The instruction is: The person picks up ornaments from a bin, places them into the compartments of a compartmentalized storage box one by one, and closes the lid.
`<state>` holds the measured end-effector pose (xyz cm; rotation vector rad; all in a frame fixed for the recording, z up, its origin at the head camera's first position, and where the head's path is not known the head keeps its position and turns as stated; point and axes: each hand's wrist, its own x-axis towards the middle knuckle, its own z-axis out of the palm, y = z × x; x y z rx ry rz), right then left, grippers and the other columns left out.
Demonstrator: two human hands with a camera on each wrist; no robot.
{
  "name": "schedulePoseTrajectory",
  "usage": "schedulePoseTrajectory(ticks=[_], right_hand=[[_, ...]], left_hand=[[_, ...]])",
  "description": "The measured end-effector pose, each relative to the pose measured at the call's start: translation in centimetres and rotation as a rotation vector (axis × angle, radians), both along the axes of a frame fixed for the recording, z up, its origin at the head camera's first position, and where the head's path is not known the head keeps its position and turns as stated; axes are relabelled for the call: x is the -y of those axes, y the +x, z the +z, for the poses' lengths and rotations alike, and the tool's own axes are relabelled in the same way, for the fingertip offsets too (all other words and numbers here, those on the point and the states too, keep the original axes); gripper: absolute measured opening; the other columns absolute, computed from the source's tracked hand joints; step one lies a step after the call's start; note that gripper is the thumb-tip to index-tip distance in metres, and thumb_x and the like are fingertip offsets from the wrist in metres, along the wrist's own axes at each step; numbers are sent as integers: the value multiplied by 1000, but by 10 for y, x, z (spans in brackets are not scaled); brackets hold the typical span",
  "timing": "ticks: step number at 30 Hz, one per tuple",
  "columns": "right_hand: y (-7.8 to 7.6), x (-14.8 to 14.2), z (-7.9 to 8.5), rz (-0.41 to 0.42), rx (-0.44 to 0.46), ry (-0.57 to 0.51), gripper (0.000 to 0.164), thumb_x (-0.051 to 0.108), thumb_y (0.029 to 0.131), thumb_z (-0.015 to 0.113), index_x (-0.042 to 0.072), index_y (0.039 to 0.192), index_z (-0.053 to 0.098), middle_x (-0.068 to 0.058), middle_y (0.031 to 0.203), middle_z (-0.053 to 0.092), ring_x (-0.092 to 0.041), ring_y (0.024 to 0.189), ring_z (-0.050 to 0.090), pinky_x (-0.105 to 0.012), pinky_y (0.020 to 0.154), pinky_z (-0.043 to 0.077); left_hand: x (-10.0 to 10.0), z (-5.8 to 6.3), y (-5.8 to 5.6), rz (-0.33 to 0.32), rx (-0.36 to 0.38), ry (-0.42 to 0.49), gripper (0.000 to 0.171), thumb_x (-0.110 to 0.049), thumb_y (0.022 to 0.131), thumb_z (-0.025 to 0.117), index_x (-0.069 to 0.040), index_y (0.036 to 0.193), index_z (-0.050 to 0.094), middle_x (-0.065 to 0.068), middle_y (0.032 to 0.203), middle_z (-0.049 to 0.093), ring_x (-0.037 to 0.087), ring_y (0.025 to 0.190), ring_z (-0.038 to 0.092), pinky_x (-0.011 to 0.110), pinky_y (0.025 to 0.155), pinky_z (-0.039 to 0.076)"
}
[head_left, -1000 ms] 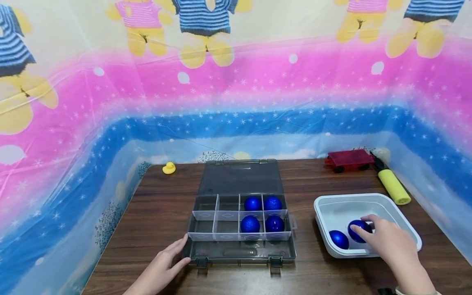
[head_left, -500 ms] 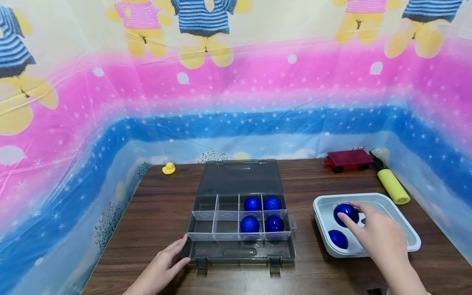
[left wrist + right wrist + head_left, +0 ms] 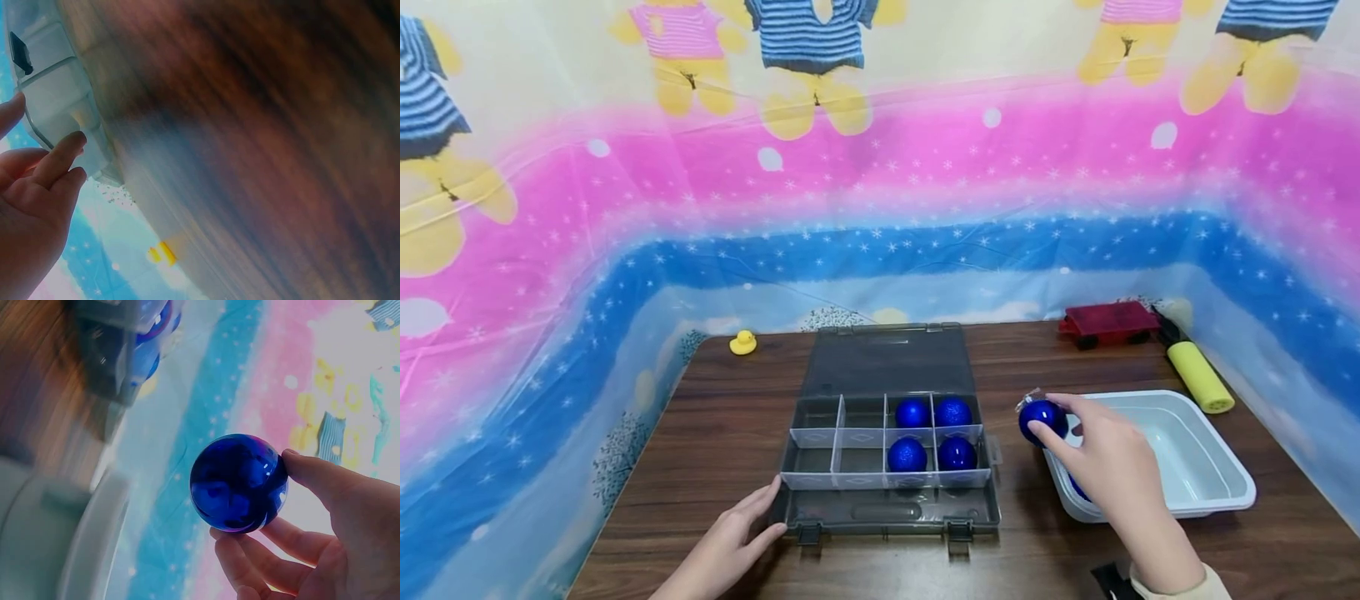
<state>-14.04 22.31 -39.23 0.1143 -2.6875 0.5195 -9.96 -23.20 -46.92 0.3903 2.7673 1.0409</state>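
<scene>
Right hand (image 3: 1111, 458) pinches a glossy blue ball (image 3: 1048, 412) between thumb and fingers; ball now up at the pale tray (image 3: 1206, 510)'s left rim, half a second ago inside it. Second ball (image 3: 1078, 489) mostly hidden now. Left hand (image 3: 730, 532), fingers extended, unmoved, touching divided box (image 3: 827, 505); its four balls (image 3: 907, 455) unchanged.

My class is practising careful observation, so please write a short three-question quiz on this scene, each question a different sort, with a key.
1. How many blue balls sit in the gray box?
2. True or false: both hands hold a ball.
3. In the head view, which stands left of the gray box?
A) red wagon
B) yellow duck
C) white tray

Key:
1. Four.
2. False: only the right hand holds a blue ball; the left hand touches the gray box.
3. B.
</scene>
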Motion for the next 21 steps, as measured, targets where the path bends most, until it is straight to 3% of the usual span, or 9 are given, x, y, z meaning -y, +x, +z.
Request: schedulePoseTrajectory(ticks=[11, 18, 21], right_hand=[[-13, 40, 12, 125, -46, -12, 49, 52, 83, 71, 18, 119, 68, 3, 76, 61, -11, 62, 51, -30, 51, 39], [-22, 65, 8, 187, -29, -18, 47, 51, 85, 70, 19, 119, 69, 9, 66, 50, -9, 58, 43, -29, 49, 34], [-26, 77, 6, 204, -9, -18, 48, 52, 84, 70, 19, 119, 69, 9, 68, 52, -9, 58, 44, -31, 52, 37]], left_hand=[[2, 2, 0, -6, -27, -4, 64, -27, 96, 61, 4, 146, 36, 28, 141, 41, 40, 126, 44, 52, 96, 41], [2, 1, -1, -11, -21, -6, 64, -27, 96, 62, 4, 146, 36, 29, 141, 41, 41, 126, 44, 53, 96, 41], [2, 0, -1, -15, -16, -4, 64, -27, 96, 62, 5, 146, 36, 29, 141, 42, 41, 126, 44, 53, 95, 41]])
